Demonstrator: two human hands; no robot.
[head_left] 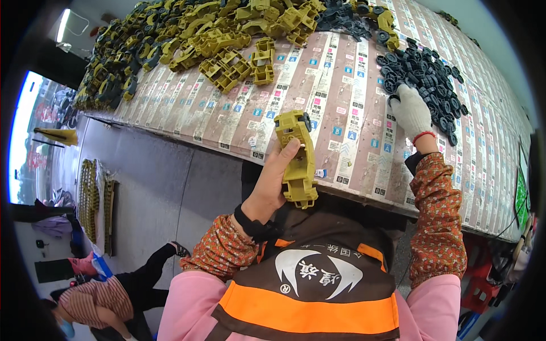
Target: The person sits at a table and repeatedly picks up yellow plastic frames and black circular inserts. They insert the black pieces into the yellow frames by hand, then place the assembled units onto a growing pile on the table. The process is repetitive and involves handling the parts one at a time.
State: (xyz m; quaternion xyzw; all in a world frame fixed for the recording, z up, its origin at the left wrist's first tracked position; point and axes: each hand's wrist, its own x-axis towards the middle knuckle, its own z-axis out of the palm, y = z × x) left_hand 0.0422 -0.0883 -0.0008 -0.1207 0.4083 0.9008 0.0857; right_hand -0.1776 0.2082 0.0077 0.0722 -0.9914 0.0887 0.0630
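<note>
My bare left hand (272, 179) is closed round a yellow plastic toy car body (298, 165), held upright above the table's near edge with its hollowed side showing. A dark wheel (307, 122) sits at the top right corner of this body. Farther off to the right, my right hand (412, 111), in a white knitted glove, reaches to the near left side of a pile of black toy wheels (432, 79). Its fingers are bent down, and a black wheel (393, 100) shows at the fingertips. The glove hides part of that grip.
A big heap of yellow car bodies (227, 40), many with wheels, covers the table's far left. Small dark parts (341, 20) lie beside it. Printed strips cover the tabletop (341, 136). Another person (99, 301) is at lower left; red plastic stools (480, 284) stand at right.
</note>
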